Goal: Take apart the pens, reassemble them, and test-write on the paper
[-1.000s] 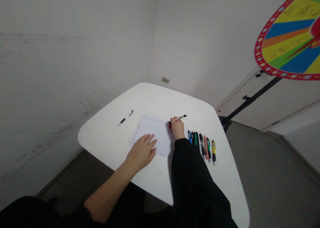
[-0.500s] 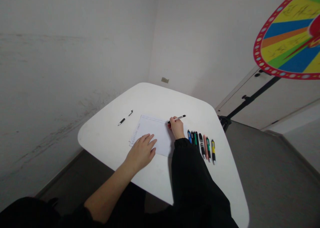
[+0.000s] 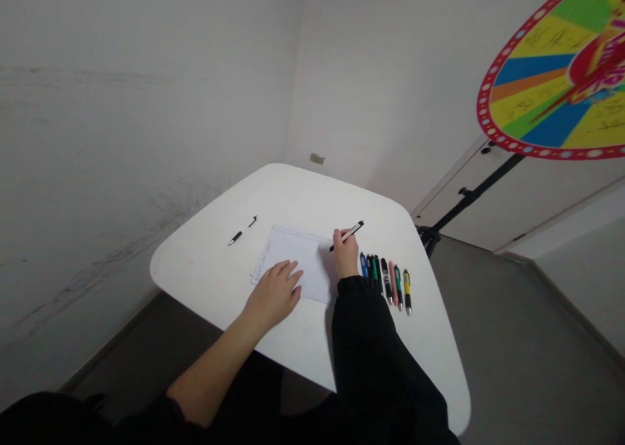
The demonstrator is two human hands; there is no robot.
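My right hand [image 3: 346,255] grips a black-and-white pen [image 3: 353,230] whose dark tip points down and left over the upper right of a sheet of paper [image 3: 312,256]. Whether the tip touches the paper I cannot tell. Fingers spread, my left hand [image 3: 276,291] lies flat across the lower left of the sheet. Small handwriting runs along the paper's left side, and faint marks follow its top edge. Just right of my right wrist, several pens [image 3: 386,281] lie side by side, with blue, green, black, pink and yellow barrels.
A white table [image 3: 293,194] with rounded corners carries everything. At its left lies a white pen with a black grip [image 3: 235,238]. Walls stand close behind and to the left. A colourful prize wheel [image 3: 541,93] on a black stand rises at the right.
My right hand has tilted the pen more upright and its tip has shifted slightly, seemingly lifted a little. My left hand stays on the paper. The whole view has turned slightly to the right.
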